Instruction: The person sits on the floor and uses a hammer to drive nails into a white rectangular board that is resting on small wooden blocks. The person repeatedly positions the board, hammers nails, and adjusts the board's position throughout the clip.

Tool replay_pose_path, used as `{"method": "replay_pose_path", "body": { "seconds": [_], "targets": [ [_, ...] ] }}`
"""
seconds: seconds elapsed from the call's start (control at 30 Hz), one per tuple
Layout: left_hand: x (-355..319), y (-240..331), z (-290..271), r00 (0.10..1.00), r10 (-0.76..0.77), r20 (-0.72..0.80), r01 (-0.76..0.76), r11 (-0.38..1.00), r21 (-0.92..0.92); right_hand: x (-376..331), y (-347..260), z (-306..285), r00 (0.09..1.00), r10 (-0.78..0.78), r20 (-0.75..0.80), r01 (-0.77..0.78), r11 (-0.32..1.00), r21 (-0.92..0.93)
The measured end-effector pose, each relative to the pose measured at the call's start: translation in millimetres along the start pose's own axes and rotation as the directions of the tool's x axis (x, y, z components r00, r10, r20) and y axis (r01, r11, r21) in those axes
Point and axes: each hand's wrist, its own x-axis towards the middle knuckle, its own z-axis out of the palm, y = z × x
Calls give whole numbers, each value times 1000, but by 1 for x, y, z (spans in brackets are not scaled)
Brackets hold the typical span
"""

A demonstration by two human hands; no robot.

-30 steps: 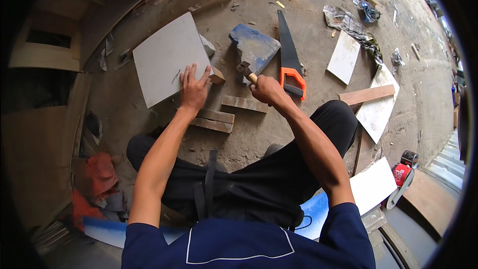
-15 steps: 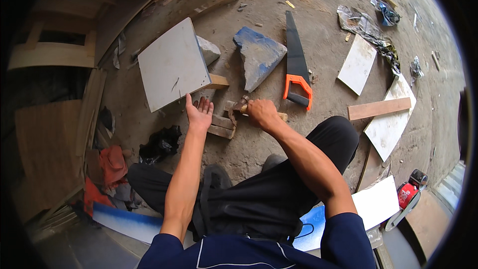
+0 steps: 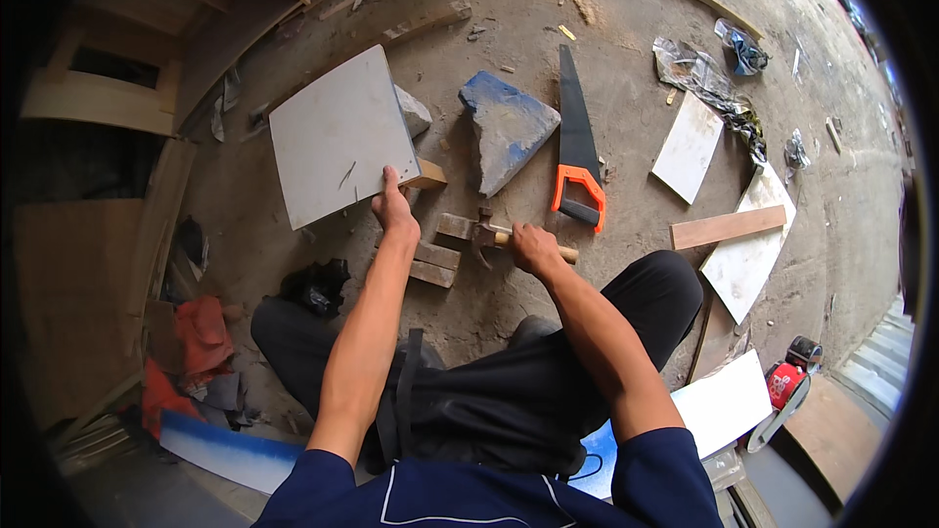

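Observation:
A white board (image 3: 337, 142) lies tilted ahead of me on the left, with a wooden strip (image 3: 427, 175) under its near right corner. My left hand (image 3: 395, 207) grips that corner, thumb on the top face and fingers hidden below. Two thin nails (image 3: 348, 176) appear to rest loose on the white surface. In my right hand (image 3: 535, 247) is a claw hammer (image 3: 486, 235), held by its wooden handle, its head pointing left just above the floor. Short wood blocks (image 3: 430, 264) lie between my hands, beside the hammer head.
A blue-stained stone slab (image 3: 506, 127) and a handsaw (image 3: 579, 137) with an orange handle lie beyond my right hand. White offcuts (image 3: 689, 149) and a wood strip (image 3: 729, 227) are farther right. A red power tool (image 3: 785, 386) sits by my right side; wooden cabinetry (image 3: 98, 98) stands left.
My left hand, palm up below the board before, has moved up and closed on its corner. The hammer has swung slightly, and its head and handle show more clearly. The view has shifted slightly.

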Motion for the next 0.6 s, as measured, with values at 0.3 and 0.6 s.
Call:
{"method": "replay_pose_path", "body": {
  "seconds": [0.3,0.6],
  "targets": [
    [-4,7,-1,1000,-11,26,8,994,108,3,-13,0,992,123,-22,-125,982,-142],
    [-3,23,-28,981,-177,82,186,975,-121,100,-98,-53,848,-255,-465,439,829,346]
  ]
}}
